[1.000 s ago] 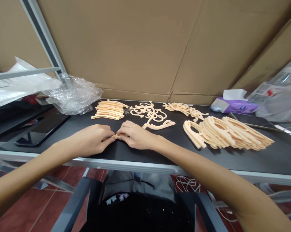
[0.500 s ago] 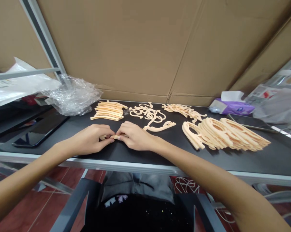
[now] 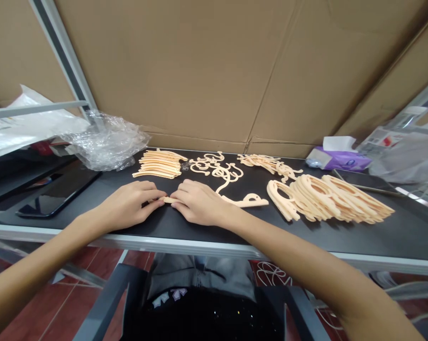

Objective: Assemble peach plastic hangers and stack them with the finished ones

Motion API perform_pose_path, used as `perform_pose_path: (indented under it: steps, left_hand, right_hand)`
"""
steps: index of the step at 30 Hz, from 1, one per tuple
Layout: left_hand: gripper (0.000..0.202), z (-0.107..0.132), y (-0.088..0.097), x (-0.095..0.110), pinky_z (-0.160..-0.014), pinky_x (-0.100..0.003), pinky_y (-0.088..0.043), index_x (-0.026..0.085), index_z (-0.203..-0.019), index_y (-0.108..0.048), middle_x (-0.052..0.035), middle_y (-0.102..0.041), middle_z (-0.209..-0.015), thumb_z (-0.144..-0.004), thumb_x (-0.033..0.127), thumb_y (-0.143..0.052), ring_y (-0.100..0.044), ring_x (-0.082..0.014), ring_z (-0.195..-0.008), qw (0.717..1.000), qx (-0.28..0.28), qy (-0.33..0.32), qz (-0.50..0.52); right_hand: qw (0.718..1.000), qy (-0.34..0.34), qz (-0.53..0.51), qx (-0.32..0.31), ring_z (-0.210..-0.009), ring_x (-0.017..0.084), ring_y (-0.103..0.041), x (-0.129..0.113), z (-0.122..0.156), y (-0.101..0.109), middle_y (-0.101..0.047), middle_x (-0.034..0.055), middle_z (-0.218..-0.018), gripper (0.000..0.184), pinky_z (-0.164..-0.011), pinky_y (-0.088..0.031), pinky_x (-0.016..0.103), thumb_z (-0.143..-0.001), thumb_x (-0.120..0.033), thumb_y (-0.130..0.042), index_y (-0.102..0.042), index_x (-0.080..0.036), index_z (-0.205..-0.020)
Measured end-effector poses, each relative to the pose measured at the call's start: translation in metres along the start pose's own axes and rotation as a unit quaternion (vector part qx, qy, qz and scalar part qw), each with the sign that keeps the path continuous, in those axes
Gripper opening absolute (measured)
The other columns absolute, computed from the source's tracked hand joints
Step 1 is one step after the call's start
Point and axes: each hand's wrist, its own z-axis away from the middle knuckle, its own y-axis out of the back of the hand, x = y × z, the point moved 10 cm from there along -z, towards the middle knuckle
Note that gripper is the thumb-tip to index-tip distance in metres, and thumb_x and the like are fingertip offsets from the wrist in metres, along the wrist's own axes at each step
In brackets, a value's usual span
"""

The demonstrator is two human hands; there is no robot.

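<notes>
Over the front of the black table, my left hand (image 3: pixel 134 203) is closed in a pinch on the left end of a beige plastic hanger (image 3: pixel 249 201). My right hand (image 3: pixel 196 201) grips the same hanger further right, fingers wrapped over its middle. A short bit of it shows between the two hands, and an arm with an oval loop sticks out to the right. Its curved hook (image 3: pixel 224 183) points away from me. Behind my hands lie a row of beige hanger arms (image 3: pixel 159 165) and a loose heap of beige hooks (image 3: pixel 214 166).
Folded beige hangers (image 3: pixel 320 196) are stacked at the right, with more slim beige parts (image 3: pixel 267 163) behind. Crumpled clear plastic (image 3: pixel 111 142) and a black phone (image 3: pixel 57 194) are at the left. A purple tissue pack (image 3: pixel 342 157) and a dark flat device (image 3: pixel 365 181) sit back right.
The hanger has turned between my hands, its right arm now reaching further right and lower. Both hands keep hold, nearly in place.
</notes>
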Motion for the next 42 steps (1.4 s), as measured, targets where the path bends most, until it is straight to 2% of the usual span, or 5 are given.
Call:
perform_pose_path:
  steps: [6, 11, 17, 26, 42]
  left_hand:
    - [0.03, 0.005, 0.014, 0.007, -0.093, -0.04, -0.045, 0.022, -0.104, -0.078, -0.0116, -0.062, -0.107, -0.098, 0.035, -0.051, -0.057, -0.0264, -0.103, 0.995, 0.086, -0.02, -0.047]
    - [0.035, 0.008, -0.003, 0.013, -0.069, -0.032, -0.045, 0.017, -0.107, -0.074, -0.0057, -0.06, -0.08, -0.101, 0.026, -0.04, -0.059, -0.0195, -0.074, 0.998, 0.01, 0.021, -0.063]
    - [0.036, 0.017, 0.002, 0.011, -0.073, -0.032, -0.047, 0.018, -0.103, -0.073, -0.0058, -0.064, -0.088, -0.099, 0.043, -0.048, -0.063, -0.0194, -0.078, 0.994, 0.068, 0.078, -0.038]
    - [0.038, 0.019, 0.007, 0.007, -0.08, -0.032, -0.049, 0.017, -0.085, -0.064, -0.0065, -0.064, -0.099, -0.092, 0.054, -0.058, -0.063, -0.019, -0.085, 0.988, 0.105, 0.105, 0.037]
    - [0.041, 0.008, -0.009, 0.0, -0.101, -0.036, -0.053, 0.019, -0.135, -0.056, -0.0084, -0.07, -0.126, -0.1, 0.034, -0.04, -0.067, -0.0221, -0.115, 0.987, 0.035, 0.067, 0.144]
  right_hand:
    - [1.0, 0.009, 0.003, 0.014, -0.085, 0.019, -0.053, 0.002, 0.002, -0.002, -0.065, 0.0105, -0.09, 0.031, -0.076, -0.042, 0.032, -0.101, -0.027, -0.048, -0.074, -0.011, -0.099]
    - [1.0, 0.01, 0.002, 0.028, -0.083, 0.019, -0.051, 0.003, 0.003, 0.0, -0.063, 0.0086, -0.087, 0.032, -0.074, -0.04, 0.032, -0.101, -0.031, -0.05, -0.076, -0.015, -0.094]
    - [0.994, -0.012, 0.038, 0.102, -0.086, 0.021, -0.054, 0.014, 0.006, 0.041, -0.065, 0.0102, -0.086, 0.027, -0.08, -0.042, 0.036, -0.097, -0.032, -0.057, -0.076, -0.014, -0.092]
    - [0.99, -0.122, -0.018, 0.07, -0.088, 0.021, -0.062, 0.06, 0.08, 0.063, -0.07, 0.0088, -0.091, 0.022, -0.081, -0.048, 0.036, -0.092, -0.034, -0.064, -0.075, -0.017, -0.098]
    - [0.963, -0.234, -0.013, 0.134, -0.082, 0.019, -0.062, 0.088, 0.109, 0.086, -0.072, 0.0059, -0.082, 0.027, -0.08, -0.046, 0.036, -0.095, -0.036, -0.057, -0.075, -0.019, -0.082]
